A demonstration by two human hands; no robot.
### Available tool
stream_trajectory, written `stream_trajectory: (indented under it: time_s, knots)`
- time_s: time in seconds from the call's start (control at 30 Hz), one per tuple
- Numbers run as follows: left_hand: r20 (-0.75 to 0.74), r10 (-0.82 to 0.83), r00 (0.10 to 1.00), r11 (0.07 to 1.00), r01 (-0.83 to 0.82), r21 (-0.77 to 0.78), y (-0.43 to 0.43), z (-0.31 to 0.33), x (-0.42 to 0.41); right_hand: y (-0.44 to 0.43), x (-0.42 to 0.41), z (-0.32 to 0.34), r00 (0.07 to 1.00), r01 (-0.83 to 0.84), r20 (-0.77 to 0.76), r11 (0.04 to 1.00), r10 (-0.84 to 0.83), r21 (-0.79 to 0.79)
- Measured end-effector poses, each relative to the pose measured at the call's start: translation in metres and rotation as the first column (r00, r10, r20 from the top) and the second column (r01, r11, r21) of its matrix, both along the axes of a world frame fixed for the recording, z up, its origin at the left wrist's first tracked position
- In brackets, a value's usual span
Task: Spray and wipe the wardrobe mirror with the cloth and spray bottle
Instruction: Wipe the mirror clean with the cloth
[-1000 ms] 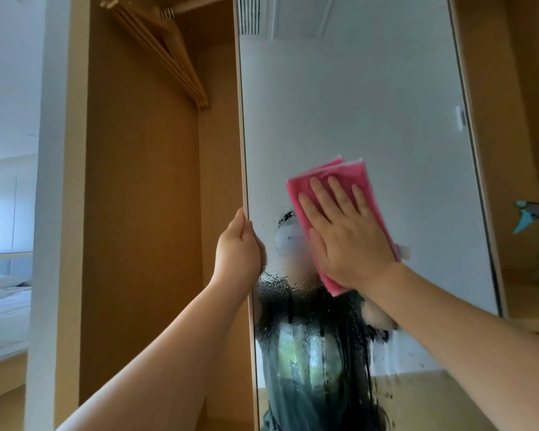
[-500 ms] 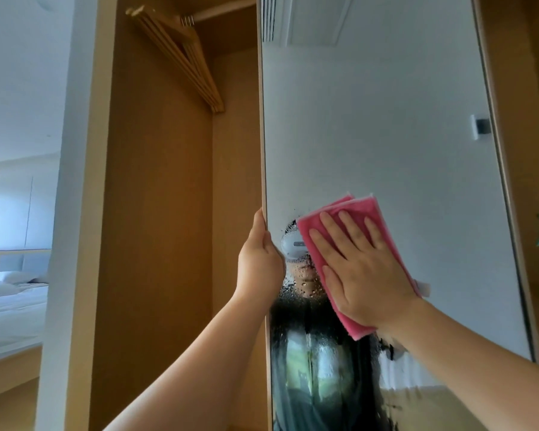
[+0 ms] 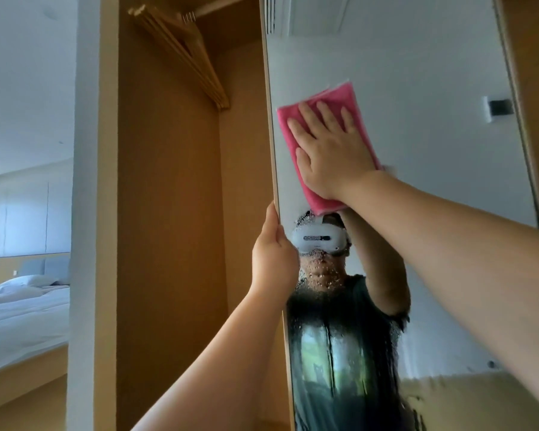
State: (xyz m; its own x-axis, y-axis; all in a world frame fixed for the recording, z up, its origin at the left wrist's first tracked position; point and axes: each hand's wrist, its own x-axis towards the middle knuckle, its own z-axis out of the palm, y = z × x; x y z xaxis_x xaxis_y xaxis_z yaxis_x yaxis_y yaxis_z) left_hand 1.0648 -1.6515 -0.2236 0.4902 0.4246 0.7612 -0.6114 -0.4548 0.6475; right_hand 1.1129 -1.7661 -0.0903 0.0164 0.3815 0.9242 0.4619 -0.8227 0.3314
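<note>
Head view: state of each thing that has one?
mirror: wet with droplets and runs below, clear above
pink cloth: folded, flat on glass
right hand: open, pressing cloth
left hand: gripping mirror's left edge
wooden hangers: bunched on rail, empty

The mirror (image 3: 417, 88) is glossy glass, clean and smooth high up, beaded and streaked with wet droplets lower down. The pink cloth (image 3: 296, 141) looks soft, matt and finely napped. The wardrobe panels (image 3: 168, 213) are smooth matt wood veneer; the hangers (image 3: 184, 57) are pale bare wood with thin metal hooks
</note>
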Motion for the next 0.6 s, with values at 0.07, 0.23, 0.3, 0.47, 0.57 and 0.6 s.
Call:
stream_trajectory:
  time_s: [0.07,0.23,0.3,0.47,0.57,0.6]
  knots:
    - [0.002,-0.012,1.000,1.000,0.012,0.007,-0.001,0.001,-0.003,0.007,-0.001,0.003,1.000,0.011,0.008,1.000,-0.011,0.023]
    - [0.008,0.021,1.000,0.999,-0.021,0.028,-0.005,0.002,-0.009,0.009,0.001,-0.011,0.999,0.019,0.029,1.000,-0.019,0.007]
    - [-0.001,0.014,1.000,0.999,-0.014,0.036,-0.006,0.002,-0.010,0.010,0.000,-0.019,1.000,0.008,0.030,1.000,-0.007,-0.010]
    - [0.012,0.049,0.999,0.996,-0.049,0.073,-0.001,0.001,-0.009,0.015,-0.004,-0.047,0.999,-0.046,0.020,0.998,0.047,-0.046]
    - [0.007,0.024,1.000,0.996,-0.024,0.080,0.002,-0.001,-0.011,0.017,-0.004,-0.066,0.998,-0.067,0.009,0.997,0.067,-0.048]
    - [0.014,0.006,1.000,0.996,-0.007,0.086,0.002,-0.001,-0.012,0.018,-0.005,-0.072,0.997,-0.073,0.003,0.996,0.073,-0.045]
